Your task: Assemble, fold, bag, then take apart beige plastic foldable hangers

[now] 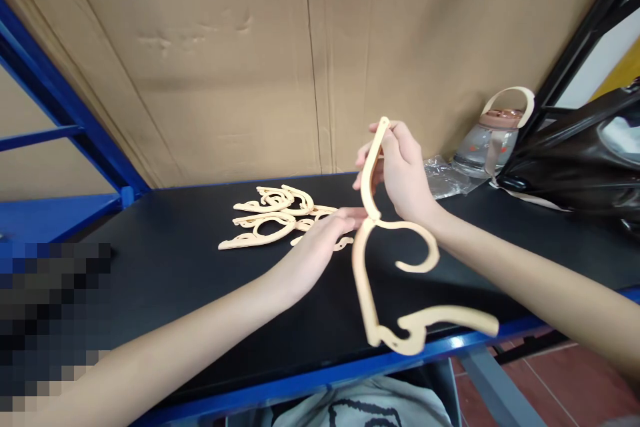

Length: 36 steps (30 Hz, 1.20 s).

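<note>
A cream folding hanger [363,273] is held up in front of me, its hook [433,250] curling to the right. Its lower arm ends in a hinged piece bent out over the table's front edge. My right hand [404,170] is closed round the upper arm of the hanger, near its top. Fingers of my left hand [325,235] reach behind the hanger's middle joint; their tips are hidden, and I cannot tell whether they grip it. Behind and left of my left hand lie several more cream folding hangers [270,237], folded up and partly overlapping.
The black tabletop [165,280] has a blue metal edge. Tall cardboard [220,80] stands along its back. At the right are a clear water bottle [485,143] with a handle, a crumpled plastic bag [445,180] and a shiny black bag [585,160]. A blue frame post [65,90] rises at left.
</note>
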Tool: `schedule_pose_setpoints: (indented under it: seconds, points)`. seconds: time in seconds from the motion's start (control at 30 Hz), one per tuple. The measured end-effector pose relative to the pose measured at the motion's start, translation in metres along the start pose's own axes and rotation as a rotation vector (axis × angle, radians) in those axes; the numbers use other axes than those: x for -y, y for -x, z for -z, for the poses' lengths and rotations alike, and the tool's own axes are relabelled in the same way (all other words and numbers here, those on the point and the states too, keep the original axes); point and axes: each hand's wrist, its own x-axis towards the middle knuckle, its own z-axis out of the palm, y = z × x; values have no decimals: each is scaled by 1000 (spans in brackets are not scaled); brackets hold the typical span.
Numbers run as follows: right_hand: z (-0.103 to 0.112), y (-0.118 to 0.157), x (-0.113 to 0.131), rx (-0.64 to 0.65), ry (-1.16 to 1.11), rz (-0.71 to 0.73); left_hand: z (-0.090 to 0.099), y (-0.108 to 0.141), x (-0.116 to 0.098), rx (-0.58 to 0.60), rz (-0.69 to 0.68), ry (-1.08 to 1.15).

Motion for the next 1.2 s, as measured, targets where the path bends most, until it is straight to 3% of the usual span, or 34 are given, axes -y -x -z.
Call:
schedule_pose_setpoints:
  seconds: [0.1, 0.17, 0.23, 0.27, 0.33, 0.4, 0.57, 0.7, 0.83, 0.97, 1.03, 1.07, 1.2]
  points:
    - [8, -1, -2, -155, 299, 219, -5, -1, -12, 153, 172, 299]
    - [21, 2, -4, -253, 561, 420, 2, -1, -17, 157, 219, 331]
    - [34, 10, -5, -230, 784, 632, 14, -2, -20, 138, 244, 263]
    - [39, 15, -5, -123, 887, 752, 21, -3, -21, 133, 251, 198]
    - [44, 25, -4, 213, 1011, 974, 33, -6, -23, 138, 267, 63]
    - [42, 32, -1, 465, 1055, 1050, 40, -9, -25, 177, 284, -66]
    - [34, 42, 5, 774, 1136, 966, 39, -10, -26, 272, 285, -295]
    - [30, 51, 5, 806, 1236, 924, 31, -9, -21, 223, 308, -327]
    - [24, 52, 9, 792, 1145, 457, 27, -11, -18, 112, 188, -384]
    - [25, 40, 15, 839, 623, 15, 32, -12, -22, 63, 203, -325]
    - [28, 35, 11, 880, 481, -89, 35, -11, -27, 34, 176, -251]
    - [29, 33, 7, 852, 551, -79, 36, -10, -29, 24, 152, -199]
    - [29, 35, -13, 609, 1219, 131, 38, -8, -35, 74, 38, 85]
